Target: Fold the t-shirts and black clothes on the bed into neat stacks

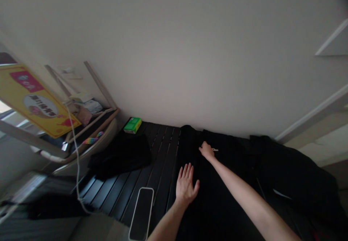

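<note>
A black garment is spread over the dark slatted table in front of me. My left hand lies flat on its left part, fingers stretched out and holding nothing. Farther up, my right hand is closed at the cloth, seemingly pinching the black fabric; the fingertips are partly hidden. A small whitish tag or print shows just right of that hand. Folds and edges of the garment are hard to make out in the dark.
A phone lies left of my left hand on the slatted table. Another black cloth and a green pack sit farther left. A chair with a yellow sign stands beyond. More black fabric lies right; a wall rises behind.
</note>
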{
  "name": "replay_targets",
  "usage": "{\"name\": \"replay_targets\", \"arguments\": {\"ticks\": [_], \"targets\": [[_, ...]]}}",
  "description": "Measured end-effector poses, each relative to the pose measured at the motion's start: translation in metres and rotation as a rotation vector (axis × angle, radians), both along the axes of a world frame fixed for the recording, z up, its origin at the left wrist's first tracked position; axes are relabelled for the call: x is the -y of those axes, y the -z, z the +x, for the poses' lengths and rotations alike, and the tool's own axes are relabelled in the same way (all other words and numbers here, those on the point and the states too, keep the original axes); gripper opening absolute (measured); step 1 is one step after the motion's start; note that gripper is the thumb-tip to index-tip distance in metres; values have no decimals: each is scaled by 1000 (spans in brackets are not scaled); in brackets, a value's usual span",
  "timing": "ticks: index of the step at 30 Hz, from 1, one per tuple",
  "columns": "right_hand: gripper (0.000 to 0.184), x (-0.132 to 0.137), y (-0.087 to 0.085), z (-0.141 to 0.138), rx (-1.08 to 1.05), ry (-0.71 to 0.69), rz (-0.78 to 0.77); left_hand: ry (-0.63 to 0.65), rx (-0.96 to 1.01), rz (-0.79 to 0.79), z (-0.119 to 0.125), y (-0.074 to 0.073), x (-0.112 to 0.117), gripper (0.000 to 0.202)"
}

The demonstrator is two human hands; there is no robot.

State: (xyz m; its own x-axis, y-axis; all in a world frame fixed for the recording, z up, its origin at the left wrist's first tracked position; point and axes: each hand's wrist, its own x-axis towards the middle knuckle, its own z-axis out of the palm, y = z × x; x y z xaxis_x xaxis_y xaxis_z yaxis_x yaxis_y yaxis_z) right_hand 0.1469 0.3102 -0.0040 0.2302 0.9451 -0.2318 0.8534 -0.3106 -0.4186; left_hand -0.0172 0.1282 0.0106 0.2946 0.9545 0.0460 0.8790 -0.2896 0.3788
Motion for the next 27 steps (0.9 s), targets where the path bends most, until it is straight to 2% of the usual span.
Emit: {"name": "replay_targets", "arguments": {"ticks": [2, 6, 9, 14, 18, 21, 24, 27], "targets": [[21, 2, -7, 3, 9, -30, 20, -4, 6, 5, 0, 0, 1, 63], [28, 10, -17, 19, 56, -27, 82, -13, 14, 22, 0, 0, 2, 62], [30, 24, -13, 25, 72, -33, 58, 3, 9, 36, 1, 1, 3, 61], [29, 42, -4, 12, 91, -104, 33, 1, 0, 44, 1, 4, 5, 58], [28, 42, -15, 16, 154, -86, 116, 18, -1, 42, 0, 1, 5, 57], [37, 50, -25, 29, 172, -89, 155, 24, -6, 23, 1, -2, 3, 58], [51, 82, -25, 37, 166, -149, 178, 25, -25, 0, 2, -1, 13, 60], [57, 136, -10, 41, 151, -269, 189, -9, -52, -5, 3, 4, 47, 65]]}}
